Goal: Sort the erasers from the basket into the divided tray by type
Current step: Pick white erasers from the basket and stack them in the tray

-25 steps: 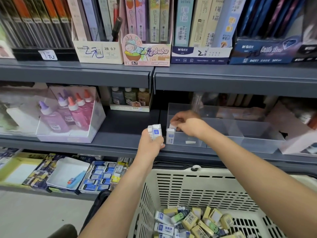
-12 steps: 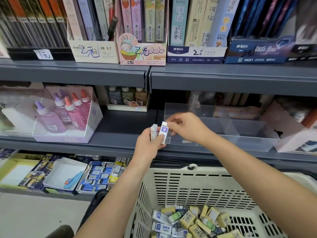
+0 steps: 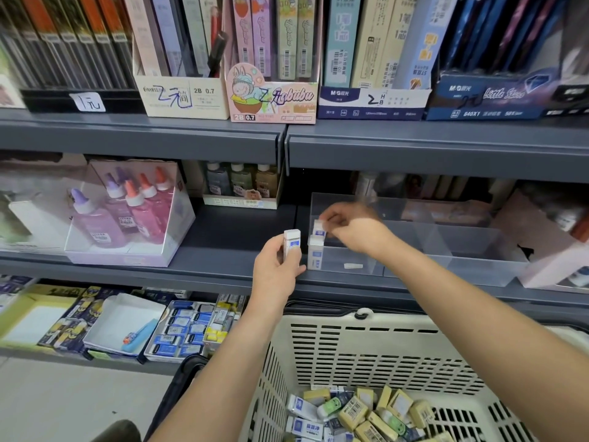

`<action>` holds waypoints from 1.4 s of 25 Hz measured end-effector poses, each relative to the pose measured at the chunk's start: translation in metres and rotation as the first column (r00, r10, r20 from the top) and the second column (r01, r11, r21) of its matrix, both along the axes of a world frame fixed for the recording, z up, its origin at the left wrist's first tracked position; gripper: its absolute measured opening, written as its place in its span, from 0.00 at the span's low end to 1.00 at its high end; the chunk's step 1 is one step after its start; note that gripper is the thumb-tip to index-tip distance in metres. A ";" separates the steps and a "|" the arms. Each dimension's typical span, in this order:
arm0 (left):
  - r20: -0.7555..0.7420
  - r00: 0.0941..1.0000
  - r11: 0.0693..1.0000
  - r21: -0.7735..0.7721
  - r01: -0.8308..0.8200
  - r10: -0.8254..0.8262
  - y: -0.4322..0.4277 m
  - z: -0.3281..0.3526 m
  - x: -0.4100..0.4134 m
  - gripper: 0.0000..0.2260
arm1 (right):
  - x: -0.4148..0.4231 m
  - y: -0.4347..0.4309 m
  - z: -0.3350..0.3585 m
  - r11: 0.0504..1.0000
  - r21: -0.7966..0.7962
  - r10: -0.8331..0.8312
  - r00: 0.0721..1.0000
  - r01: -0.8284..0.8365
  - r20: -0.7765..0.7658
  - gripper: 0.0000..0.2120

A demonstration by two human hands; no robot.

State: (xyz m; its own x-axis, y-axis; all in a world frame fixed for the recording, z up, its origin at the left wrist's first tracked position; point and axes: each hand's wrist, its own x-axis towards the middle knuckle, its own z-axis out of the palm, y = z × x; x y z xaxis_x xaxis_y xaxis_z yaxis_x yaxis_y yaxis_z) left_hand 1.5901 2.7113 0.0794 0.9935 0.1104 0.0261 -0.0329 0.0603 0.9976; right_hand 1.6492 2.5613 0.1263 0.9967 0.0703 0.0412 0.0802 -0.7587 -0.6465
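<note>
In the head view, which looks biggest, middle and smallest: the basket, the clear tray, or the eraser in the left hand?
1. Basket: biggest, though it is also nearest the camera.
2. Tray.
3. Eraser in the left hand: smallest.

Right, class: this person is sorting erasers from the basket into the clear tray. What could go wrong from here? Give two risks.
1. The right hand pinches a blue-labelled eraser close above the standing eraser in the leftmost compartment of the divided tray. A bump could tip the standing one over.
2. The left hand grips a spare eraser outside the tray, over the shelf edge. If it slips, it may fall into the basket or onto the floor.
</note>
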 end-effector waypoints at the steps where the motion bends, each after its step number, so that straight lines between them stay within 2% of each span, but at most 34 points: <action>1: 0.005 1.000 1.000 0.017 -0.009 0.009 0.000 -0.001 0.000 0.09 | 0.001 0.002 -0.004 1.000 -0.020 0.016 1.000 -0.016 -0.023 0.05; 4: 0.015 1.000 0.997 0.068 -0.029 0.028 0.001 -0.001 0.000 0.09 | 0.003 0.003 -0.009 0.996 -0.089 0.024 0.998 -0.029 -0.065 0.07; 7: 0.008 1.000 0.998 0.056 -0.007 0.006 0.001 0.001 0.000 0.12 | 0.000 -0.002 -0.007 0.993 -0.104 0.048 0.995 -0.057 -0.092 0.10; 11: 0.026 0.998 0.996 0.077 0.047 -0.049 0.000 0.004 -0.002 0.14 | -0.018 -0.003 0.007 0.997 -0.008 0.071 0.990 -0.070 0.125 0.08; 13: 0.061 0.995 0.994 0.079 0.072 -0.077 -0.001 0.004 -0.003 0.13 | -0.032 0.003 0.011 0.984 0.009 0.178 0.976 -0.181 0.126 0.05; 15: 0.072 0.994 0.993 0.099 0.070 -0.078 -0.002 0.003 -0.003 0.12 | -0.035 0.003 0.012 0.977 0.020 0.208 0.972 -0.212 0.109 0.03; 19: 0.002 0.996 0.940 0.331 0.086 -0.092 -0.006 -0.003 0.002 0.20 | -0.016 -0.007 0.027 0.962 0.272 -0.032 0.991 -0.004 0.129 0.04; 20: -0.009 0.994 0.922 0.372 0.105 -0.109 -0.006 -0.005 0.003 0.20 | -0.011 -0.009 0.028 0.966 0.254 -0.073 0.989 0.038 0.129 0.04; 22: -0.018 0.990 0.904 0.407 0.135 -0.140 -0.008 -0.007 0.004 0.20 | -0.004 -0.007 0.024 0.993 0.107 -0.069 0.990 0.056 0.126 0.06; 29: 0.004 0.987 0.882 0.449 0.142 -0.161 -0.007 -0.012 0.005 0.19 | 0.006 0.003 -0.005 0.980 -0.185 0.062 0.996 -0.071 -0.057 0.11; 35: 0.017 0.991 0.875 0.472 0.111 -0.135 -0.009 -0.013 0.005 0.19 | -0.002 -0.005 0.001 0.979 -0.152 0.119 0.989 -0.132 -0.093 0.15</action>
State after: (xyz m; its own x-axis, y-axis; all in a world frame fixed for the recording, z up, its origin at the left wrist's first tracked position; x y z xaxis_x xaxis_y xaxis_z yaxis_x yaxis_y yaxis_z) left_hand 1.5955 2.7026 0.0667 0.9945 -0.0500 0.0922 -0.1046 -0.4074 0.9073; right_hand 1.6472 2.5563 0.1277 0.9789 0.1944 -0.0627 0.1327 -0.8386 -0.5283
